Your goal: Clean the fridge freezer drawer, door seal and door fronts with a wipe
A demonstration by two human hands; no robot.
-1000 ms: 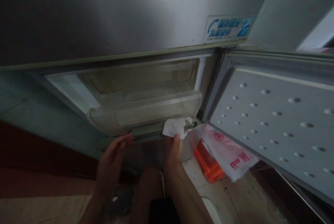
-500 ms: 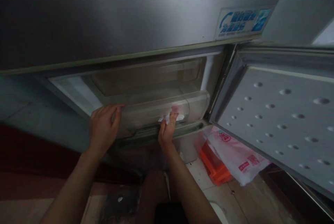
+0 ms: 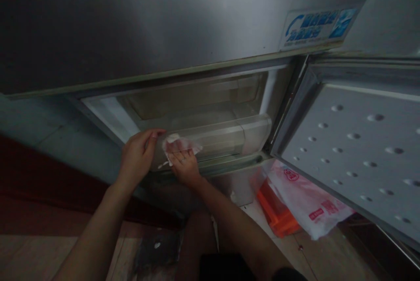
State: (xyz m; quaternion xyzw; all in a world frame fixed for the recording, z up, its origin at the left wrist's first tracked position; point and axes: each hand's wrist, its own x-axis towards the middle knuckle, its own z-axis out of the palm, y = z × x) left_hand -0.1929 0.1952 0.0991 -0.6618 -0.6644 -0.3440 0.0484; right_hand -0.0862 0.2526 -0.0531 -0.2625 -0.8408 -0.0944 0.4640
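A white cloth (image 3: 179,144) lies pressed under the right hand's (image 3: 185,165) flat fingers, against a clear drawer (image 3: 229,134). Just left, the left hand (image 3: 138,156) loosely cups the drawer's end. Well right, the fridge door (image 3: 361,150) stands open above a plastic bag (image 3: 308,202).

Floor (image 3: 328,254) was pale tile at right, brown strip at left, w/ a dark patch (image 3: 157,250) btwn. Under the open fridge door (image 3: 361,150) a white plastic bag (image 3: 308,198) w/ red print lay on it, draped over an orange box (image 3: 275,215). Fridge's bottom compartment (image 3: 105,115) carried a clear drawer (image 3: 223,137).
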